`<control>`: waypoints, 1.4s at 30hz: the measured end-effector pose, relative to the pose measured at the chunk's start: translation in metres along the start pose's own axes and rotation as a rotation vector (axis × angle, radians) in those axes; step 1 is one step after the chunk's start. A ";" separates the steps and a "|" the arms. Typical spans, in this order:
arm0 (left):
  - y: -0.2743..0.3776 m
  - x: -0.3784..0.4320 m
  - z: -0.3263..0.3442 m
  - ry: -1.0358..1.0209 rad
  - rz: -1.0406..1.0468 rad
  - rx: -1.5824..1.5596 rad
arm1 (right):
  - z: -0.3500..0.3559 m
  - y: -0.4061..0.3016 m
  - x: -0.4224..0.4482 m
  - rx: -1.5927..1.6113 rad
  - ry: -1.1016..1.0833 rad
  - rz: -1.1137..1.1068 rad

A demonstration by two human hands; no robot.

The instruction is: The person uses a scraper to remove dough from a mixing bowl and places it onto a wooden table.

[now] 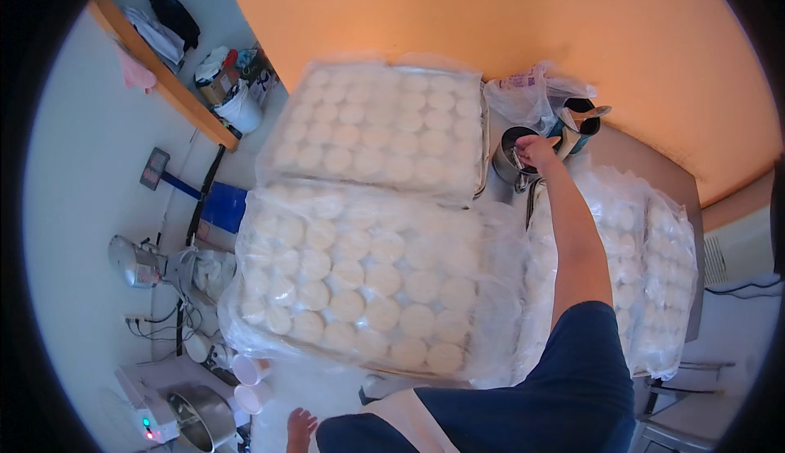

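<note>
My right hand [537, 151] reaches over the mouth of a metal pot [505, 168] against the orange wall. It grips a slim tool, likely a brush; a pale wooden tip [554, 141] shows past the hand, and its lower end is partly hidden in the pot. Low in the picture hangs my left hand [302, 422], fingers apart and holding nothing. Before me lie two large trays under clear plastic, a far tray [374, 125] and a near tray [368, 281]. Both carry rows of round, flat, pale dough pieces.
A dark container [582, 125] with wooden-handled tools stands beside the pot, near a crumpled plastic bag [521, 94]. More plastic-covered trays [625, 257] lie under my right arm. At left are a mixer with a steel bowl [205, 419], pink tubs [251, 382] and a scale [224, 206].
</note>
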State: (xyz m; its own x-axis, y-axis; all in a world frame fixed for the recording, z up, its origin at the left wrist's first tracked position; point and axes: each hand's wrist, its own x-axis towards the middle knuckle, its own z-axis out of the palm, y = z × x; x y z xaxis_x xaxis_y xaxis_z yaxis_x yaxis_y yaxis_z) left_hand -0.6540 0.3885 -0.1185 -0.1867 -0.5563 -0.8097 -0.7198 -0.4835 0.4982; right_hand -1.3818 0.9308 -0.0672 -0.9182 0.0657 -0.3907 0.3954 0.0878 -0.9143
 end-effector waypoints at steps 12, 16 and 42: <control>0.007 -0.017 0.000 -0.013 0.011 0.033 | -0.031 0.032 -0.052 -1.307 0.159 -0.331; -0.009 -0.003 -0.012 -0.018 0.017 -0.034 | -0.059 0.071 -0.021 -0.368 0.278 -0.265; -0.236 -0.079 -0.359 0.524 0.222 -0.915 | 0.831 0.152 -0.832 0.531 -1.752 1.152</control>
State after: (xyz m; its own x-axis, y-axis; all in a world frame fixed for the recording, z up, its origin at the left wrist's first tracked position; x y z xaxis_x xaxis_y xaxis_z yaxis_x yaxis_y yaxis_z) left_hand -0.2293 0.3040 -0.0612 0.2149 -0.8088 -0.5474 0.1092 -0.5371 0.8365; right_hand -0.5793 0.0636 0.0297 0.4559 -0.8894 -0.0331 0.8858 0.4570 -0.0805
